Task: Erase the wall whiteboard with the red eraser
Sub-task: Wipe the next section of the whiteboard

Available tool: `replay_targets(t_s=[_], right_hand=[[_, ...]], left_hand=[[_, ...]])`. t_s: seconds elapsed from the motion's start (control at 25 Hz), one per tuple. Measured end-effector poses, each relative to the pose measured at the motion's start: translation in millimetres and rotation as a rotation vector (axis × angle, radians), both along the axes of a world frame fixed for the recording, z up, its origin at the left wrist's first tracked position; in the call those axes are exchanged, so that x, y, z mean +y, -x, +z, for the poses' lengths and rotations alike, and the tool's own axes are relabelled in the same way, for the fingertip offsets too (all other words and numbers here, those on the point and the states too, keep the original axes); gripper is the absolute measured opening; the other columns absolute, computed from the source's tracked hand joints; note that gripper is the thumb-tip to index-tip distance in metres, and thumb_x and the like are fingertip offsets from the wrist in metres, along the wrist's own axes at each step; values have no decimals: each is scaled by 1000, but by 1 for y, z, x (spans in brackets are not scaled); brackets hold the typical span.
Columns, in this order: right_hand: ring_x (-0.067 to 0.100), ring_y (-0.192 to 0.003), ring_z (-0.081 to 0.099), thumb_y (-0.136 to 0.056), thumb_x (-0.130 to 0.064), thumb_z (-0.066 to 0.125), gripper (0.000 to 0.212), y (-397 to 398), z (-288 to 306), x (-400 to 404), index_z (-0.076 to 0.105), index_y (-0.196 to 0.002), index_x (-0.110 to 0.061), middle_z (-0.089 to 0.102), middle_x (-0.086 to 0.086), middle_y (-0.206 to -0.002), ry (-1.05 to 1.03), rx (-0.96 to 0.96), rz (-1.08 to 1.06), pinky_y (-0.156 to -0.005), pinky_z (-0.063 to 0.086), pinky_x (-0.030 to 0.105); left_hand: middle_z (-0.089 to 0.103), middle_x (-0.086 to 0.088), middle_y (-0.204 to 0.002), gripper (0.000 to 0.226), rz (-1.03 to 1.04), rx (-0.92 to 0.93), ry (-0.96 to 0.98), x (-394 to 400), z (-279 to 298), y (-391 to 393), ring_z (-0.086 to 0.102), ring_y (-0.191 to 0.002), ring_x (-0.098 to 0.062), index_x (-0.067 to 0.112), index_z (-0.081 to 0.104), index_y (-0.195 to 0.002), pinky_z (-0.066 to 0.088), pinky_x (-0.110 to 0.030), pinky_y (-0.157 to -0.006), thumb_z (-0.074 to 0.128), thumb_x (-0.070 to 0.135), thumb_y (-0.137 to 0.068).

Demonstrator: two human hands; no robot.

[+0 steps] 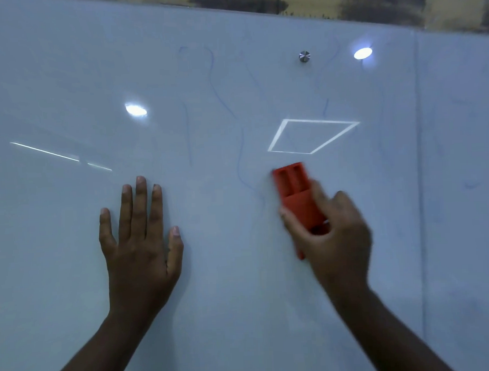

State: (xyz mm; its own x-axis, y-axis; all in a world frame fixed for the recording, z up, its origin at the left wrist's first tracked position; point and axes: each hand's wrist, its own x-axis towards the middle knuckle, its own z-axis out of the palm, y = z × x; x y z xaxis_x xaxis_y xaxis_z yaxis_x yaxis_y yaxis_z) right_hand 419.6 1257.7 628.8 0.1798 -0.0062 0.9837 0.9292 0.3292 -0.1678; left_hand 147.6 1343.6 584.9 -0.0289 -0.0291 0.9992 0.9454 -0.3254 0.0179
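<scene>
Red eraser (297,194); faint blue lines (240,146) on whiteboard (64,67)

Above the glossy panel's top edge runs a strip of tan wall (443,5) smeared with dark patches. A round metal stud (304,56) sits high up. Ceiling lights mirror in the sheen: two bright ovals (136,110), a square outline (314,136), a thin streak (44,152)

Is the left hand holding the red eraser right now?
No, the left hand lies flat and open on the whiteboard, while the right hand grips the red eraser.
</scene>
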Motion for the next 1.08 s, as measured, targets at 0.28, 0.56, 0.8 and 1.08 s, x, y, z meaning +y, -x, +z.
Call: replay_targets(t_s=[0.28,0.56,0.8,1.08], right_hand=[[13,-69,47,-83,-72,65,63,62,-49,7,68,-131,-30,48,-6,-81,80,-458,-19,-51,44,27],[20,-73,59,-77,-76,63,70,-10,47,0,68,-132,-34,52,-4,-80,-30,-38,-11,-61,46,33],[23,-79,65,-79,-81,65,80,-55,103,-2,66,-136,-25,69,5,-91,-122,213,9,-73,55,41],[25,-77,60,-82,-67,63,62,72,43,22,69,-125,-24,57,2,-85,-65,-258,-1,-58,47,33]], left_hand=[[10,-16,-177,69,16,19,33,-2,1,3,12,-164,-33,5,19,-168,13,-64,-129,32,35,-108],[15,-15,-176,67,23,9,19,0,1,3,16,-163,-33,5,23,-167,14,-63,-129,34,34,-108],[13,-15,-177,68,31,25,22,1,0,1,15,-163,-33,5,21,-167,11,-63,-129,32,34,-107],[15,-17,-176,69,25,17,9,0,0,1,16,-163,-34,3,24,-166,14,-65,-128,35,34,-106]])
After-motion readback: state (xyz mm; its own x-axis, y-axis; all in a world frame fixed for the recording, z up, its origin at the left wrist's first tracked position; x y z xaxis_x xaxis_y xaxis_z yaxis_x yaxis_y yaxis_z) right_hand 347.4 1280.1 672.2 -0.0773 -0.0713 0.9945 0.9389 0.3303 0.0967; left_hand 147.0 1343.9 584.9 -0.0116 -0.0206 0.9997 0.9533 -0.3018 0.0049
